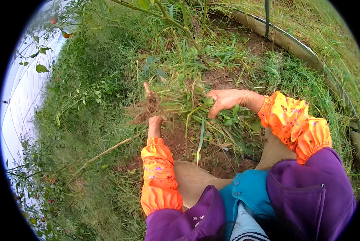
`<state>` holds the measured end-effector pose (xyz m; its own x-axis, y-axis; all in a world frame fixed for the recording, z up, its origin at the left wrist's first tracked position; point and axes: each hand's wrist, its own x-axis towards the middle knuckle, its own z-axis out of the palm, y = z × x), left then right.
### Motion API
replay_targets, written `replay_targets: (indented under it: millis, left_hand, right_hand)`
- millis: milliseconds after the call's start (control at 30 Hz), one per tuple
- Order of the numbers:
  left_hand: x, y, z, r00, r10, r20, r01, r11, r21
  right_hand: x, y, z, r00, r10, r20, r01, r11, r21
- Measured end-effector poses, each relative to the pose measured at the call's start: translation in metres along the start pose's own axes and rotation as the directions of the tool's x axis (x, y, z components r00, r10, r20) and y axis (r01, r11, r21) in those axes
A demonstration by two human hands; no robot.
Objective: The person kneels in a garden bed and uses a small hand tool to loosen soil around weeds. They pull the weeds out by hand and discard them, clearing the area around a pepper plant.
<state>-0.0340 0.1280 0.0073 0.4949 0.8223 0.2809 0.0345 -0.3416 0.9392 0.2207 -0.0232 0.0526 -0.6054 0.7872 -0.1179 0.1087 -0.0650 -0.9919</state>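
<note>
A loose bundle of pulled weeds [180, 99] spans the space between my two hands, its soil-caked roots [151, 104] at the left end. My left hand [156, 119] holds that root end; roots and stems hide most of it, leaving a fingertip and the wrist showing. At the right end, my right hand [226, 99] curls around the leafy stems, thumb towards me. Some of its fingers are lost behind the greenery. Long green blades hang below the bundle, over bare brown soil [177, 141] between my knees.
A leafy plant stem [168, 18] leans in from above. On the right, a low edging strip [291, 43] curves past a thin dark post [267, 18]. Dense grass [107, 171] and a dry stalk [104, 153] lie left, before pale plastic sheeting [23, 99].
</note>
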Motion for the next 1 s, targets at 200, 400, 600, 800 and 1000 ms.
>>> replay_targets:
  millis: [200,400,600,800,1000]
  left_hand:
    - [-0.013,0.034,0.041,0.957,-0.284,0.054,0.246,0.701,-0.67]
    - [-0.028,0.021,0.061,0.827,-0.548,0.128,0.47,0.547,-0.692]
    - [-0.048,-0.015,0.074,0.731,-0.658,0.181,0.531,0.382,-0.756]
    - [-0.02,0.036,0.1,0.702,-0.707,0.089,0.577,0.49,-0.654]
    - [-0.026,0.021,0.092,0.833,-0.436,0.34,0.546,0.552,-0.63]
  right_hand:
    - [-0.004,0.0,0.007,0.984,-0.03,0.176,0.005,0.99,0.14]
    - [0.003,0.011,0.008,0.978,-0.053,0.202,-0.026,0.93,0.368]
    - [0.009,0.015,-0.008,0.998,0.066,0.017,-0.066,0.899,0.433]
    - [-0.004,0.018,-0.042,0.93,0.094,-0.354,0.111,0.849,0.516]
    - [0.013,0.038,-0.05,0.734,0.097,-0.672,-0.237,0.964,-0.12]
